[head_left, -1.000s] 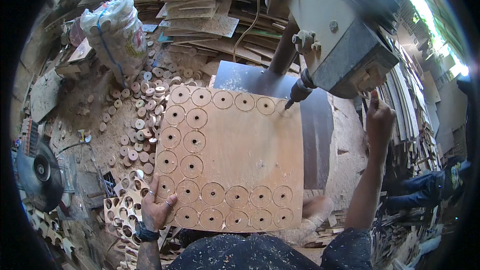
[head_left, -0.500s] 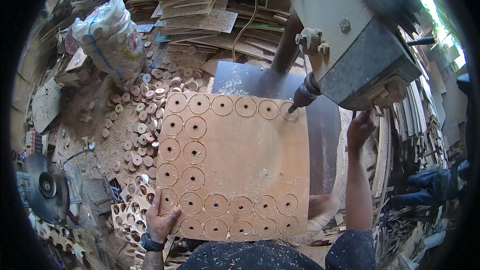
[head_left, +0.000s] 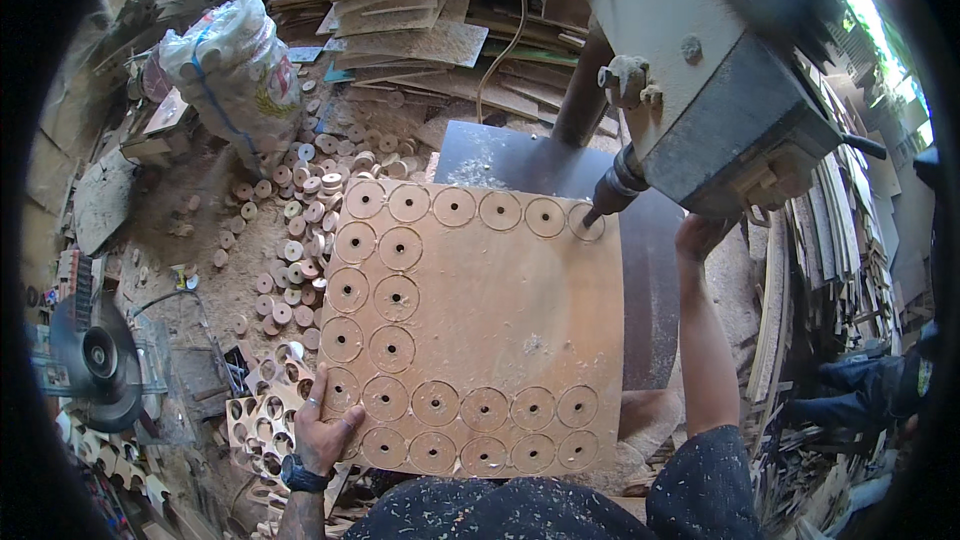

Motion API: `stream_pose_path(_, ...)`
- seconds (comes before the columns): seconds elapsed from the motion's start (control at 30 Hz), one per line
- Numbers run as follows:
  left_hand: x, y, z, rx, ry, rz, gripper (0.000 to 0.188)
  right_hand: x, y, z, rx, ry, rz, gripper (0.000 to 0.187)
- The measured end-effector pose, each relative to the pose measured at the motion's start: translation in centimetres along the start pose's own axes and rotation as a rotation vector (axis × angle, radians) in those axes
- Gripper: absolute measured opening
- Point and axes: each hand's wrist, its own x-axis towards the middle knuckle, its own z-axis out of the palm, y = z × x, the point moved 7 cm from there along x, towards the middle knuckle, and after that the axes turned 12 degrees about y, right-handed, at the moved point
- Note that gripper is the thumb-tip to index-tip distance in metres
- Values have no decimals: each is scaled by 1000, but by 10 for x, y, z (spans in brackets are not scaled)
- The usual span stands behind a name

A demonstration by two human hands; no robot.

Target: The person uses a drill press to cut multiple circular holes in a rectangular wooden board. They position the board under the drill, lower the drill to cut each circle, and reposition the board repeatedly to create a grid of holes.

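A flat wooden board point(head_left: 500, 310) lies before me, tilted a little, with rows of cut circles along its left, top and bottom. Most circles have a dark hole at the centre. My left hand point(head_left: 322, 435) holds the board's lower left edge, thumb on top. The drill press point(head_left: 735, 125) stands at upper right. Its chuck point(head_left: 622, 180) points down to the board, the bit's tip point(head_left: 588, 222) at the top right circle. My right hand point(head_left: 703, 235) is raised under the press housing, closed around a feed lever; the housing hides most of its fingers and the grip.
Many small wooden discs point(head_left: 290, 270) are heaped left of the board, near a white plastic sack point(head_left: 230, 70). Wood sheets point(head_left: 410, 30) are stacked behind. A black fan-like machine point(head_left: 97, 352) and perforated offcuts point(head_left: 265, 420) lie left. A person's jeans point(head_left: 860, 385) show at right.
My right hand has moved up and left beneath the housing, and the press's other lever has swung down. The left hand keeps its hold on the board. The whole view has shifted slightly.
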Motion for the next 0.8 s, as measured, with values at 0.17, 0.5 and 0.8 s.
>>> stream_pose_path(0.17, -4, 7, -1, 71, -8, 7, 94, 4, -20, 13, -44, 35, -181, 45)
stream_pose_path(0.5, -10, 8, -6, 128, -34, -10, 92, 80, -51, -89, 19, -637, 431, 82)
stream_pose_path(0.8, -15, 0, -17, 52, 23, 145, 102, 347, -116, -53, 318, -265, 128, 30)
